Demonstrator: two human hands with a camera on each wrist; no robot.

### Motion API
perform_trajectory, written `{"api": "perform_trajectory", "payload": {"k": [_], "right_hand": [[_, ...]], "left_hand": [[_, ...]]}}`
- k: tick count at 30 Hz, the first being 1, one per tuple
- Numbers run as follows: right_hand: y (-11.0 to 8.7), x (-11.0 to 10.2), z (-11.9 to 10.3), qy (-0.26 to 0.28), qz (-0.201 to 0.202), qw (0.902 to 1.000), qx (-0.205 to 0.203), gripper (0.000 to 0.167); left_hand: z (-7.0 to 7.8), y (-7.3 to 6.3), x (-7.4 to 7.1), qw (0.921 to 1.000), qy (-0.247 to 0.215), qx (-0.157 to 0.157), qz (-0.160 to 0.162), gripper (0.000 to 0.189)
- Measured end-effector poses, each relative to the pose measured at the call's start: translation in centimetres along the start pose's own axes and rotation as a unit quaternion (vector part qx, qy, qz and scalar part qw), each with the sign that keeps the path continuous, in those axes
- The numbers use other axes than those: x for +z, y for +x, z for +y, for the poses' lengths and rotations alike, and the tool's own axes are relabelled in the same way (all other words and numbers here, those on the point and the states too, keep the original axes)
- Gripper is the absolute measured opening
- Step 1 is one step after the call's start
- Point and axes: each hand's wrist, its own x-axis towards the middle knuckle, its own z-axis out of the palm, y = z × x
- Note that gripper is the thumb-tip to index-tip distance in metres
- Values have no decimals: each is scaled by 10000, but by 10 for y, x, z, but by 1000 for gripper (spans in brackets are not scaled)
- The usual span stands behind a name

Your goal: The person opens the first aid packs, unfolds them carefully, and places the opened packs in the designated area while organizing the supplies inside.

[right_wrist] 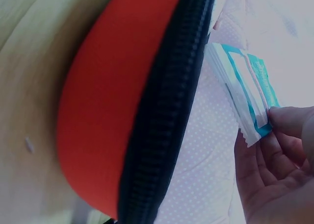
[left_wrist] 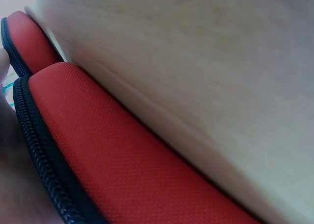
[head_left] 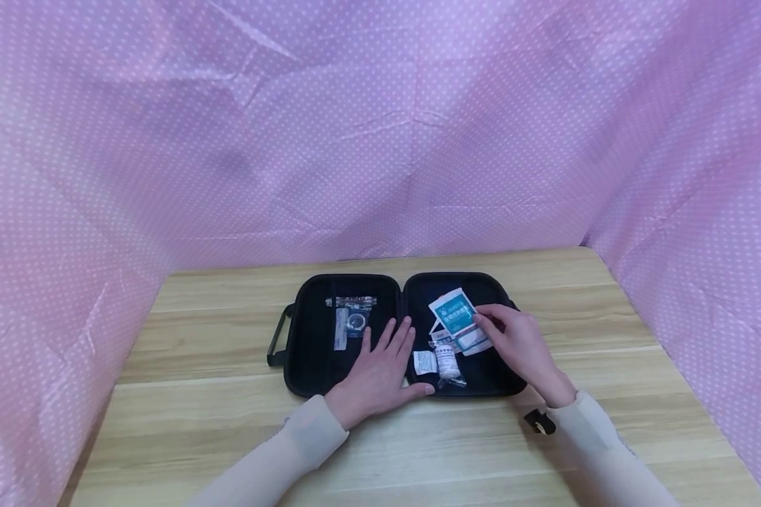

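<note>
Open zippered hard-shell case [head_left: 307, 334] on a wood-grain tabletop [head_left: 196, 436], with clock directions read from the head view, 12 o'clock pointing away from the person. The case lies spread in two black-lined halves, at 9 and 3 o'clock of its spine [head_left: 402, 299]; a black carrying handle [head_left: 275, 358] projects at 9 o'clock. The wrist views show its red fabric shell [right_wrist: 117, 101] and black zipper [right_wrist: 162, 101].

The right hand [head_left: 520, 345] pinches a teal-and-white sachet [head_left: 453, 310] between thumb and fingers, above the right half at about 2 o'clock from the spine. In the right wrist view the sachet shows a serrated end and layered edges; whether it is one piece or several cannot be told.

The left hand [head_left: 380, 373] lies at 7 o'clock from the spine, fingers extended and slightly parted, grasping nothing, thumb along the near rim.

At 6 o'clock from the sachet lies a clear-wrapped bandage roll [head_left: 447, 360], with a small printed white packet [head_left: 425, 362] at its 9 o'clock. The left half contains a clear pouch [head_left: 357, 322] with a ring-shaped item, and a white strip packet [head_left: 341, 329] at its 9 o'clock. A pink polka-dot cloth [head_left: 380, 141] rises behind.
</note>
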Motion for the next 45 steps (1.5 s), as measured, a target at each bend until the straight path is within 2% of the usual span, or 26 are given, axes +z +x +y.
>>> {"api": "perform_trajectory", "payload": {"k": [6, 11, 21, 29, 35, 45], "right_hand": [[5, -5, 6, 427, -158, 9975, 535, 21], [10, -9, 17, 383, -220, 9941, 989, 26], [22, -14, 37, 113, -228, 9943, 1039, 26], [27, -18, 41, -323, -368, 9923, 1134, 28], [30, -17, 43, -564, -604, 9900, 1143, 26], [39, -7, 46, -554, -1040, 9841, 1327, 30]], "left_hand": [[1, 0, -2, 10000, -26, -12, -21, 106], [1, -1, -2, 10000, -25, 0, -14, 106], [1, 0, -1, 10000, -14, 14, 11, 105], [2, 0, -2, 10000, -11, -2, 10, 106], [2, 0, -2, 10000, 10, -18, -16, 106], [2, 1, -2, 10000, 0, -29, -65, 106]]}}
